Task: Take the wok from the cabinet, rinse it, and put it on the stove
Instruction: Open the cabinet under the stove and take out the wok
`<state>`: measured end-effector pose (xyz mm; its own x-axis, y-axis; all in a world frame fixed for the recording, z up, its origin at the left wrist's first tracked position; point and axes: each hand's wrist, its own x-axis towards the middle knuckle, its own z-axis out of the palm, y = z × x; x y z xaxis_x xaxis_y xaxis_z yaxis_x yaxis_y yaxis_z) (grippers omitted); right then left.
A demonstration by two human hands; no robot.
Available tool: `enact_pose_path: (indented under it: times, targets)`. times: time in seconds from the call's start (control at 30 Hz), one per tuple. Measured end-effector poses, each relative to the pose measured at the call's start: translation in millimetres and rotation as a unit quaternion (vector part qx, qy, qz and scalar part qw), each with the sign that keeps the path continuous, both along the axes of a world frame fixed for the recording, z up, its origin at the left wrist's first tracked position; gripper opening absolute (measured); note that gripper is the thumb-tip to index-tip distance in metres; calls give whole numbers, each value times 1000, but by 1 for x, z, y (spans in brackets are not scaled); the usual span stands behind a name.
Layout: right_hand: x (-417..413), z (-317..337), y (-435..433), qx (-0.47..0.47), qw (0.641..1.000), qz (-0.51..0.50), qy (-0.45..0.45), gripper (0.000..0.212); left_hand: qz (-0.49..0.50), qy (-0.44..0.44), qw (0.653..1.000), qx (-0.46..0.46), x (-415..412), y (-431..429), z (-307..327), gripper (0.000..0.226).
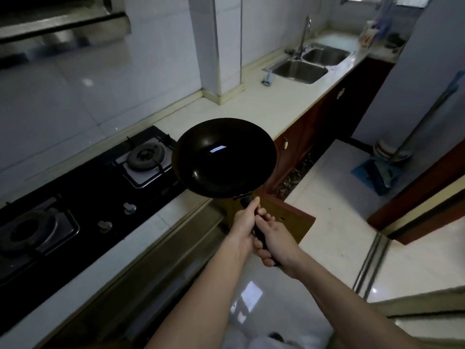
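Observation:
A black wok (224, 157) hangs in the air over the counter's front edge, just right of the gas stove (83, 197). Both hands hold its black handle: my left hand (245, 220) grips it close to the bowl, and my right hand (274, 240) grips it further back. The wok sits level with its hollow facing up. Below it a brown cabinet door (292, 222) stands open. The steel double sink (302, 69) with its tap (304, 34) lies further along the counter at the upper right.
The stove has two burners (146, 157) (27, 227) and two knobs (129, 207). A range hood (63, 23) hangs at the upper left. A white pillar (219, 46) juts onto the counter. A mop and blue dustpan (377, 175) stand on the floor at right.

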<state>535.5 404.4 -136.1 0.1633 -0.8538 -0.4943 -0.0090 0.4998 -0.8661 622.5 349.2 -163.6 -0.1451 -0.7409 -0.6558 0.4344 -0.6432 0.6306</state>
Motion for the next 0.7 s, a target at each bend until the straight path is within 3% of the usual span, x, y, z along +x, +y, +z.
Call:
enact_pose_path:
  times: [0.23, 0.47, 0.7]
  targets:
    - [-17, 6, -67, -6, 999, 44, 5, 40, 69, 51, 996, 5, -11, -72, 1, 41]
    - [-26, 0, -152, -22, 997, 63, 37, 43, 72, 68, 995, -18, -18, -155, -10, 43]
    - [-39, -1, -223, -23, 997, 66, 13, 39, 79, 74, 994, -21, -27, -228, -13, 47]
